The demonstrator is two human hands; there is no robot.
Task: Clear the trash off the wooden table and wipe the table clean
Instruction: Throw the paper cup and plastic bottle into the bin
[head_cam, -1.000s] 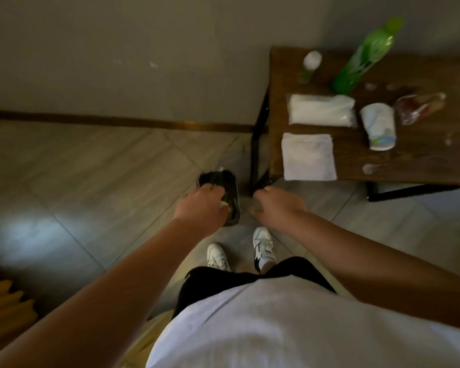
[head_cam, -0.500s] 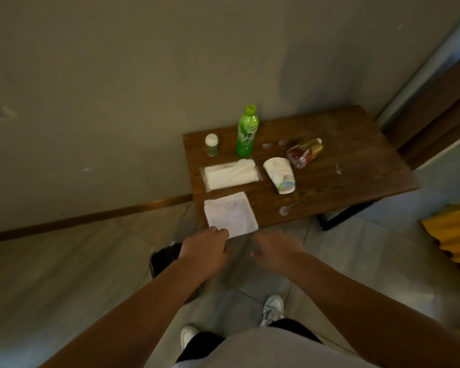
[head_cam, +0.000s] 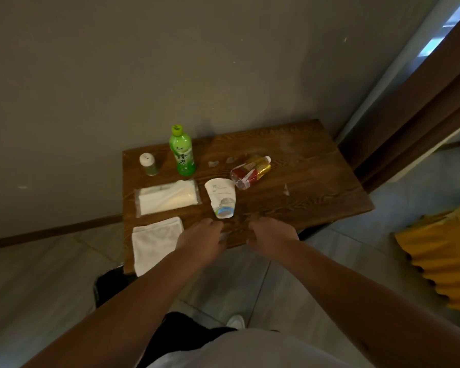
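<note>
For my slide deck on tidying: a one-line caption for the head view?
Both bare hands, left and right, reach toward a tipped paper cup on the cluttered wooden table.

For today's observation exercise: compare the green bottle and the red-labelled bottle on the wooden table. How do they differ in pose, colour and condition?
The green bottle stands upright near the wall; the red-labelled bottle lies on its side further right. The green bottle is tinted green with a yellow-green cap; the red-labelled bottle is clear with a red and yellow label and a white cap. The green bottle keeps its shape; the red-labelled bottle looks somewhat crumpled. Both are capped plastic drink bottles.

bin [head_cam: 109, 286]: mostly hidden by arm | scraps [head_cam: 213, 163]: too small
</note>
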